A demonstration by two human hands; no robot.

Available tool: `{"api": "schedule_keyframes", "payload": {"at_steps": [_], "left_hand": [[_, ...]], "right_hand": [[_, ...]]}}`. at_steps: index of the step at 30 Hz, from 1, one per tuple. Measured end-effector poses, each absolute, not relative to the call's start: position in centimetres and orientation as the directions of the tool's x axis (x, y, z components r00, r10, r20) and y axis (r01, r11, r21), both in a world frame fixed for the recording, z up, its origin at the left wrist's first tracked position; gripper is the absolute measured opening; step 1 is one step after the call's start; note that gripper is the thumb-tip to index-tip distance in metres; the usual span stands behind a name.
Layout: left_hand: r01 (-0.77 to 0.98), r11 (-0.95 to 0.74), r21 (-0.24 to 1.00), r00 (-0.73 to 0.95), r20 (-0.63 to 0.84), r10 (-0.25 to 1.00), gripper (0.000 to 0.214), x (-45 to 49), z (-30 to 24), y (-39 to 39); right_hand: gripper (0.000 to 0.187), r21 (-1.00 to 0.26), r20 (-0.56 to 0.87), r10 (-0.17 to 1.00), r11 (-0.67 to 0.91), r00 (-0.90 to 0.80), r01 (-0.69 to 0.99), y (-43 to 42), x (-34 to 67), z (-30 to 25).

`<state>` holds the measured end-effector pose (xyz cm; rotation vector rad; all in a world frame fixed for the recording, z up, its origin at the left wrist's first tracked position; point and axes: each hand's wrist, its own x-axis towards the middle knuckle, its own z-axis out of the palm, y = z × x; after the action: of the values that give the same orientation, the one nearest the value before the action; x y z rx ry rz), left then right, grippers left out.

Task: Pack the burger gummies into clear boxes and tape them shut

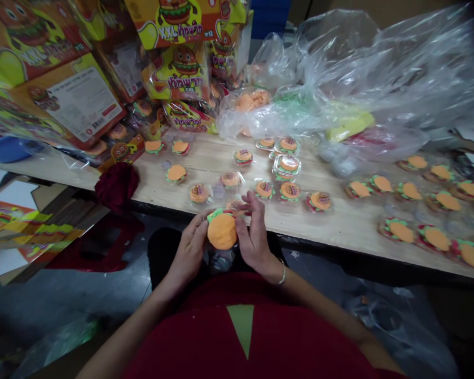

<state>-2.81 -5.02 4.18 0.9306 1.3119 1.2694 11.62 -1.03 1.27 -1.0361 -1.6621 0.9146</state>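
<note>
Wooden table [353, 226], clear bags [363, 68] behind, small burgers [319, 201] spread about, left hand [191, 245] and right hand [256, 239] holding one orange-topped burger [221, 231] between them.

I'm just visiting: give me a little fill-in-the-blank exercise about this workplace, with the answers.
1. Between the left hand and right hand is an orange-topped item shaped like a ____.
2. The bracelet is on the ____ wrist.
3. The crumpled cloth by the table edge is dark ____.

Missing words: burger; right; red.
</note>
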Motion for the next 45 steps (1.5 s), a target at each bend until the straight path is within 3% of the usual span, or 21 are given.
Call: {"api": "schedule_keyframes", "payload": {"at_steps": [3,6,13,19,25,28,31,33,35,38,40,43,45], "left_hand": [[-0.136,0.139,0.981,-0.136,-0.158,0.978,0.034,-2.8,4.0,-4.8],[-0.089,0.125,0.988,-0.165,-0.138,0.977,0.034,-2.7,4.2,-4.6],[-0.058,0.120,0.991,-0.256,-0.131,0.958,0.034,-2.7,3.3,-4.8],[-0.208,0.040,0.977,-0.241,-0.091,0.966,0.041,-2.7,2.4,-4.7],[-0.288,0.047,0.956,-0.200,-0.108,0.974,0.029,-2.8,2.4,-4.0],[-0.281,0.059,0.958,-0.195,-0.118,0.974,0.026,-3.2,2.3,-3.7],[-0.261,0.093,0.961,-0.165,-0.139,0.976,0.027,-3.7,2.1,-3.5],[-0.257,0.118,0.959,-0.146,-0.159,0.976,0.029,-3.9,1.9,-3.5],[-0.269,0.145,0.952,-0.134,-0.186,0.973,0.029,-3.9,1.7,-3.5],[-0.294,0.168,0.941,-0.126,-0.212,0.969,0.029,-3.8,1.8,-3.6],[-0.319,0.157,0.935,-0.122,-0.205,0.971,0.031,-3.8,2.1,-3.7],[-0.371,0.156,0.915,-0.105,-0.208,0.972,0.032,-3.6,2.4,-3.9],[-0.404,0.185,0.896,-0.089,-0.240,0.967,0.032,-3.4,2.4,-4.3]], "right_hand": [[0.046,-0.699,0.521,0.759,0.642,-0.391,0.314,0.0,12.5,2.0],[0.039,-0.612,0.534,0.644,0.741,-0.548,0.276,0.9,12.8,2.4],[0.035,-0.588,0.506,0.705,0.703,-0.496,0.400,0.8,12.2,1.9],[0.029,-0.531,0.558,0.701,0.713,-0.445,0.457,0.8,11.7,1.7],[0.024,-0.585,0.618,0.710,0.702,-0.337,0.406,0.3,11.4,1.2],[0.042,-0.764,0.540,0.814,0.581,-0.215,0.280,0.5,11.0,0.8],[0.058,-0.974,0.225,0.961,0.219,-0.163,-0.049,2.3,10.5,0.4],[0.056,-0.968,0.010,0.960,-0.061,-0.281,-0.245,4.1,10.3,0.4],[0.055,-0.935,-0.001,0.930,-0.131,-0.368,-0.330,5.5,10.6,0.8],[0.043,-0.939,0.283,0.879,0.173,-0.384,-0.298,5.1,11.7,2.0],[0.037,-0.870,0.487,0.733,0.456,-0.475,-0.188,3.5,12.7,2.6],[0.058,-0.627,0.633,0.470,0.777,-0.615,-0.053,1.0,13.9,2.3],[0.072,-0.500,0.679,0.398,0.866,-0.617,0.008,0.3,14.3,1.3]]}}
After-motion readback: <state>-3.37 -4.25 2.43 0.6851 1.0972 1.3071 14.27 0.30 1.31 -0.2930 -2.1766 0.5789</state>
